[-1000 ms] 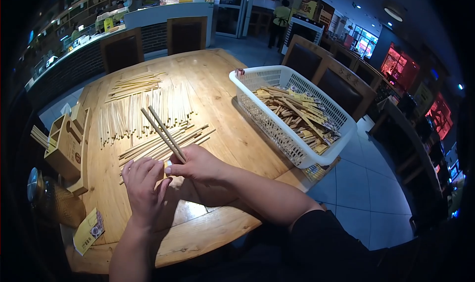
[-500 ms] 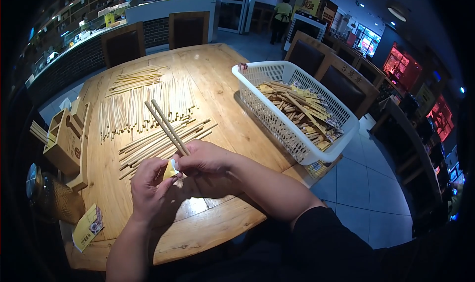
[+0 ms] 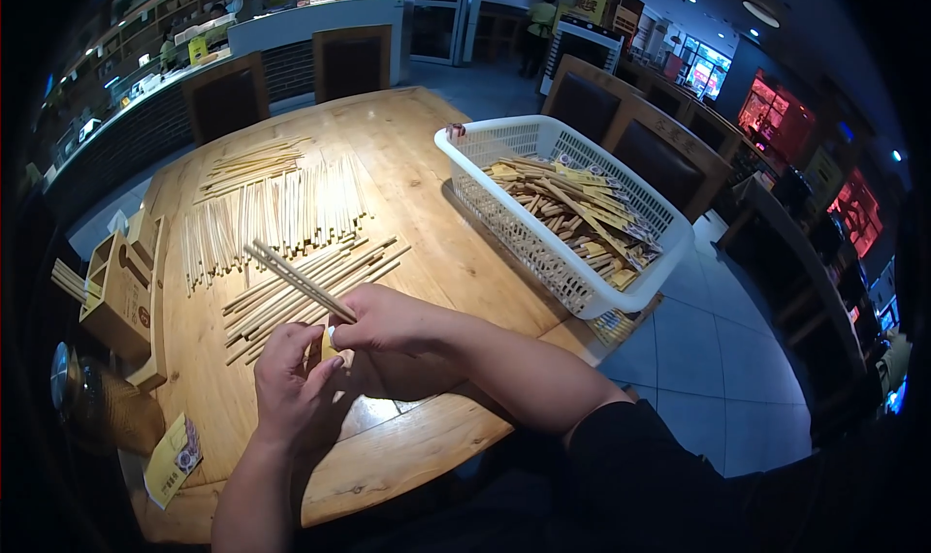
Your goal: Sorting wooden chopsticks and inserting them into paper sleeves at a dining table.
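Note:
My right hand (image 3: 383,318) is closed round a pair of wooden chopsticks (image 3: 296,280), which slant up to the left over the table. Its fingertips also meet a small yellow and white paper sleeve (image 3: 328,344). That sleeve is pinched by my left hand (image 3: 289,367), thumb and fingers closed on it. Whether the chopstick ends are inside the sleeve is hidden by my fingers. Beyond my hands, loose chopsticks lie in a slanted near group (image 3: 310,296), an upright middle row (image 3: 276,214) and a far group (image 3: 252,165).
A white plastic basket (image 3: 587,306) on the right holds many sleeved chopsticks. On the wooden table (image 3: 412,165), a wooden caddy (image 3: 116,306), a glass jar (image 3: 116,398) and a yellow sleeve (image 3: 173,464) stand or lie at left. Chairs (image 3: 354,63) line the far side; a person (image 3: 536,30) stands beyond.
The chopsticks in my right hand have tipped lower and toward the left. My right hand has shifted slightly left, and less of the yellow sleeve shows between my hands.

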The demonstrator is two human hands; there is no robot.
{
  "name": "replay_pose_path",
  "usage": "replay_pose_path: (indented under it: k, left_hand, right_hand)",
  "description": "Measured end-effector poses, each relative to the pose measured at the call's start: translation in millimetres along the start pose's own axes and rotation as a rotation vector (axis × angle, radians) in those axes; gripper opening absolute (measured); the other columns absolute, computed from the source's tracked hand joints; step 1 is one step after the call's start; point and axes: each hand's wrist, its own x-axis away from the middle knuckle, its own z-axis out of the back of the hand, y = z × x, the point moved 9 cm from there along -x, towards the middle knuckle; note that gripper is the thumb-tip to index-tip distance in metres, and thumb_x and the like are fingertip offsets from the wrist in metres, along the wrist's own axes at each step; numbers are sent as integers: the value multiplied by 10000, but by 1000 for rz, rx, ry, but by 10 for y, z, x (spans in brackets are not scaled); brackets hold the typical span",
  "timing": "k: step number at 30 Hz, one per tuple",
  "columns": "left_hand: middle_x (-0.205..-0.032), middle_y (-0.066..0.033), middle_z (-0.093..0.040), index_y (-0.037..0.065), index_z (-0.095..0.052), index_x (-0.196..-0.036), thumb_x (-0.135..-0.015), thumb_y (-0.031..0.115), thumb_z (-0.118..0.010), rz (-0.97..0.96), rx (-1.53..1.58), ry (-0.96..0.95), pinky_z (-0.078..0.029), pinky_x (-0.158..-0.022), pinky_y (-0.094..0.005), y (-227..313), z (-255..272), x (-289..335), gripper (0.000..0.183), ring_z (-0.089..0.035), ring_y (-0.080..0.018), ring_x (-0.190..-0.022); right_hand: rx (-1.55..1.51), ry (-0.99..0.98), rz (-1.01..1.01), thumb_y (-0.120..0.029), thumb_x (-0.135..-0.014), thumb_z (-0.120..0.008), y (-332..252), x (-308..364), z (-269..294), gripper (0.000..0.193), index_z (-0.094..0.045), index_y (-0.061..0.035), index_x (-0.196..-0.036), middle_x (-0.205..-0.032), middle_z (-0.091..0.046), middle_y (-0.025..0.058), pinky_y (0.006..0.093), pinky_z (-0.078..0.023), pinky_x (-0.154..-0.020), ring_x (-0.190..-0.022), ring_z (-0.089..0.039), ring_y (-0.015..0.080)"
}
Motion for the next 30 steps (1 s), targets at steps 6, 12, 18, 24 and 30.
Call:
replay_pose_path:
  k: [6,12,18,24,30]
  left_hand:
    - [-906,-126,-593,7,-639,-1053,-714,21,-765,23,-25,-22,-491,-700,-311,-39,-16,0,362,-606,-254,-801]
    - [-904,-107,-577,3,-633,-1006,-695,-12,-759,7,-112,-27,-470,-708,-301,19,-34,16,336,-578,-225,-808]
    - [-897,-120,-588,17,-637,-998,-700,16,-759,-34,-155,-29,-481,-701,-319,107,-32,-18,322,-591,-252,-797]
    - [-910,-128,-598,16,-639,-999,-715,38,-756,13,-149,-29,-487,-701,-337,67,21,16,308,-600,-272,-805]
    - [-894,-132,-612,6,-641,-982,-757,124,-755,-46,-93,43,-481,-727,-348,-133,122,-84,279,-607,-282,-822]
  right_hand:
    - [198,19,192,-136,-768,-609,-68,-47,-3,145,-629,-3,-714,-593,-543,31,302,-403,-528,-566,-489,110]
    - [414,11,123,-156,-764,-611,-115,-19,6,164,-672,-5,-755,-614,-596,67,306,-444,-568,-596,-543,131]
    - [296,6,154,-167,-744,-645,-88,-15,31,175,-697,-7,-790,-607,-596,88,314,-453,-559,-580,-556,150]
    - [378,19,150,-200,-764,-669,-106,-56,-4,181,-713,-31,-814,-629,-626,86,313,-470,-579,-605,-587,147]
    - [3,401,240,-370,-996,-490,-203,29,551,362,-657,-92,-836,-634,-533,-2,254,-396,-523,-579,-475,72]
